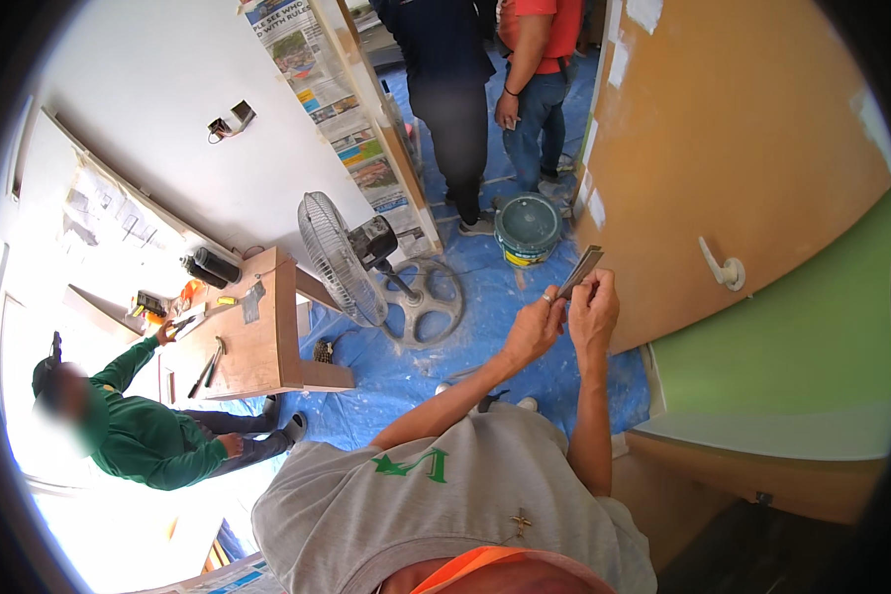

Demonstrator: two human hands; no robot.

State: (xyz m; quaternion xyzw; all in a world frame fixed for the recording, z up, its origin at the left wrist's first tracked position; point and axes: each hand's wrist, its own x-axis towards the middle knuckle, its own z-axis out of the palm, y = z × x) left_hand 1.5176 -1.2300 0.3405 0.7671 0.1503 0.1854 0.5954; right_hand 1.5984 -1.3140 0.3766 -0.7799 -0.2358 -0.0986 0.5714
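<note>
both hands, left hand (533, 327) and right hand (594, 309), pinch a scraper (580, 270); a loose grip could drop it onto the bucket (528, 228).

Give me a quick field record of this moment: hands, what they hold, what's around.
left hand: pinching the lower end of the flat grey tool
right hand: gripping the same tool
flat grey tool: held up in front of the brown door
door handle: white, right of the hands
floor: blue sheet, paint bucket, fan
others: seated person in green, two standing
</note>
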